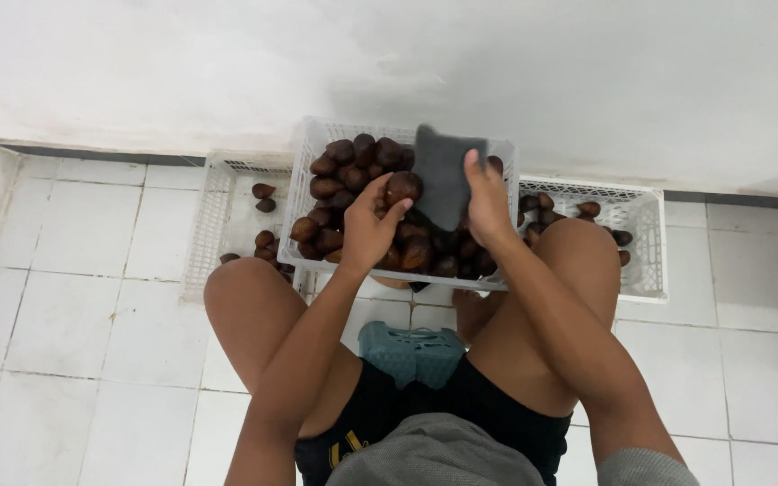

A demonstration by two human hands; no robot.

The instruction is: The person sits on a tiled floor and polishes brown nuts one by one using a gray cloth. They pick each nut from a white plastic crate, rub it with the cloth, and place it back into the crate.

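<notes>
My left hand [366,227] holds one brown scaly fruit [402,187] above the middle white crate [303,171]. My right hand [486,202] grips a dark grey cloth [443,175] right beside that fruit. The middle crate is heaped with several of the same brown fruits [353,162]. Both hands hover over this crate, between my bare knees.
A white crate on the left [213,207] holds a few fruits. Another white crate on the right [641,243] holds several. A teal plastic stool [411,351] shows beneath me. White floor tiles [74,297] lie all around and a white wall [389,63] stands behind the crates.
</notes>
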